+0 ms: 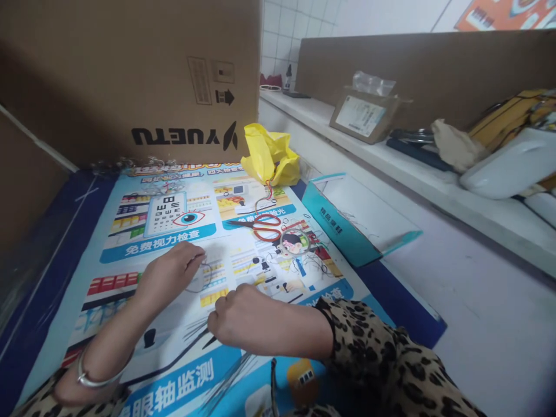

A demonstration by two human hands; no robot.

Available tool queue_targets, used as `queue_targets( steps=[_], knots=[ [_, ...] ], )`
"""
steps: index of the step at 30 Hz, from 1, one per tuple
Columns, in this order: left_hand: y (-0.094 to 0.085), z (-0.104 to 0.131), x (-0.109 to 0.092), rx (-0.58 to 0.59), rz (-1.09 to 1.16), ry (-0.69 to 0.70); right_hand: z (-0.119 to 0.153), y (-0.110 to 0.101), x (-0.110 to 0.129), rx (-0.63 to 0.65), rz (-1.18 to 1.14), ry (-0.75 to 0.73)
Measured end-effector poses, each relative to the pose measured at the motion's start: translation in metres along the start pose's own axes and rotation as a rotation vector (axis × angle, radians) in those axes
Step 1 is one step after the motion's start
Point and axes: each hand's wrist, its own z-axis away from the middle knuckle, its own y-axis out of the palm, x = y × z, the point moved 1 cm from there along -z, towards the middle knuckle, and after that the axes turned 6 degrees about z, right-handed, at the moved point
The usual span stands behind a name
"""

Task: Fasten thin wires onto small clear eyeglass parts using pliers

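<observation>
My left hand [171, 272] is over the printed poster sheet, its thumb and fingers pinched together on a thin cord. A small loop of the thin cord [210, 277] hangs beside those fingertips. Closer to me, my right hand [247, 318] is closed with the knuckles up; whatever is in its fingers is hidden. Several thin dark strands [230, 376] lie on the sheet below and left of it. Beyond my hands, scissors with red-orange handles [266, 227] lie on the sheet, blades pointing left. A round, ring-edged item [295, 242] sits just right of them among loose thin loops.
A crumpled yellow plastic bag [267, 155] stands at the back. On the right is an open teal box [336, 223] against the wall. A large cardboard box [174, 69] closes off the far side. The white ledge [321, 116] holds a small carton [362, 116] and other items.
</observation>
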Motion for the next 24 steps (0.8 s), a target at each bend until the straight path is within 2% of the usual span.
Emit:
queue_targets(
  steps=[8, 15, 19, 24],
  knots=[
    [0.006, 0.005, -0.021, 0.131, 0.015, 0.161, 0.012, -0.013, -0.01, -0.06, 0.044, -0.019],
    [0.005, 0.007, -0.041, 0.213, -0.019, 0.291, 0.009, -0.013, -0.004, -0.096, 0.051, -0.023],
    [0.004, -0.001, -0.05, 0.269, -0.047, 0.332, 0.007, -0.015, -0.004, -0.127, 0.068, -0.008],
    [0.017, -0.017, -0.062, 0.36, -0.065, 0.421, 0.011, -0.019, -0.004, -0.109, 0.055, -0.025]
  ],
)
